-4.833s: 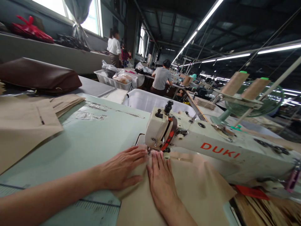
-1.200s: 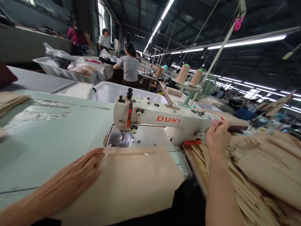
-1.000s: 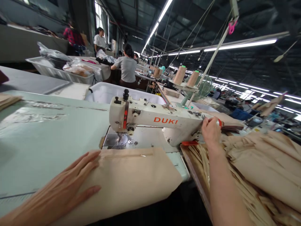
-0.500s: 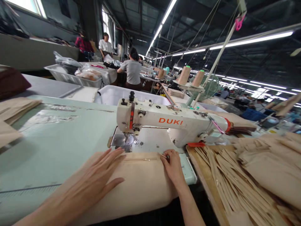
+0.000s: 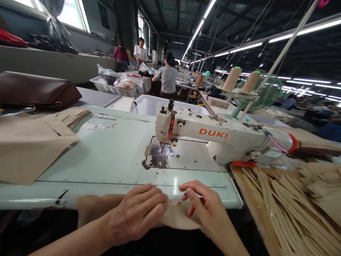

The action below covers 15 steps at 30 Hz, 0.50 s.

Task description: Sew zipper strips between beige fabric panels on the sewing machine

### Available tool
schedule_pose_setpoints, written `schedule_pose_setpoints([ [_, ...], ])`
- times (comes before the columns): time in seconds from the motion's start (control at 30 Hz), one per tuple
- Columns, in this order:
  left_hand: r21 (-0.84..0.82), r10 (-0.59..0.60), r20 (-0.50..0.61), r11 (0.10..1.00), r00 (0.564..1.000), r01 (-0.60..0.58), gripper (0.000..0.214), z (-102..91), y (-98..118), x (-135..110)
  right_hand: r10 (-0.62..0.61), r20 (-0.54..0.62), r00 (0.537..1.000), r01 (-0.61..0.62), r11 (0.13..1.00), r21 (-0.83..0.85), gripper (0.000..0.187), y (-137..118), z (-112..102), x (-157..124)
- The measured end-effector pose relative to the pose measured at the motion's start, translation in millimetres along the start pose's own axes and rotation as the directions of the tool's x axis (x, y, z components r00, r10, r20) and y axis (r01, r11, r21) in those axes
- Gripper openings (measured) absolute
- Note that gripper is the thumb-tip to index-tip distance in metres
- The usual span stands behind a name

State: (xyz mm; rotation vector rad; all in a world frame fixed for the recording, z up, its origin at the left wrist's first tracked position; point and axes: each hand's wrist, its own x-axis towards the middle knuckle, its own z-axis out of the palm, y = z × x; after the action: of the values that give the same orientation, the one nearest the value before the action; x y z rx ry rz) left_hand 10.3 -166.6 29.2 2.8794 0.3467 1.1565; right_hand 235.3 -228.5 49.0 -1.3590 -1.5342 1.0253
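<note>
My left hand (image 5: 140, 211) is closed over a beige fabric panel (image 5: 181, 216) at the table's front edge, its fingers curled and their tips hidden. Part of the panel hangs below the edge, and no zipper shows on it now. Beside it on the right is my right hand (image 5: 206, 204), its fingers bent but apart, close to the panel's right end. I cannot make out anything held in its palm. Beyond both hands stands a white sewing machine (image 5: 213, 133), its needle area (image 5: 162, 151) bare of fabric.
Beige cut pieces (image 5: 32, 142) lie at the left, with a dark brown leather bag (image 5: 37, 90) behind. Beige strips (image 5: 279, 202) cover a wooden board (image 5: 239, 177) at the right. Thread cones (image 5: 232, 79) and a white bin (image 5: 144, 103) stand behind the machine. Several people work farther back.
The fabric panel has come off the tabletop toward me and over the front edge, with its zipper out of sight. My left hand has gone from flat to curled. The view has swung left.
</note>
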Motion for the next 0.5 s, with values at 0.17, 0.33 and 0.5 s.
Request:
schedule_pose_setpoints([
  [0.17, 0.021, 0.046, -0.035, 0.999, 0.998, -0.046, 0.03, -6.3, 6, -7, -0.146, 0.036, 0.989, 0.151, 0.967, -0.205, 0.013, -1, 23, -9],
  [0.33, -0.033, 0.033, -0.005, 0.999, 0.999, -0.034, 0.031, -11.9, 10, -2, -0.182, -0.013, 0.983, 0.178, 0.975, -0.132, 0.009, -1, 29, -12],
  [0.5, -0.057, 0.005, 0.09, 0.998, 0.996, 0.0, 0.032, -18.5, 16, 4, 0.019, 0.141, 0.99, -0.035, 0.993, 0.111, 0.02, 1, 19, -10],
])
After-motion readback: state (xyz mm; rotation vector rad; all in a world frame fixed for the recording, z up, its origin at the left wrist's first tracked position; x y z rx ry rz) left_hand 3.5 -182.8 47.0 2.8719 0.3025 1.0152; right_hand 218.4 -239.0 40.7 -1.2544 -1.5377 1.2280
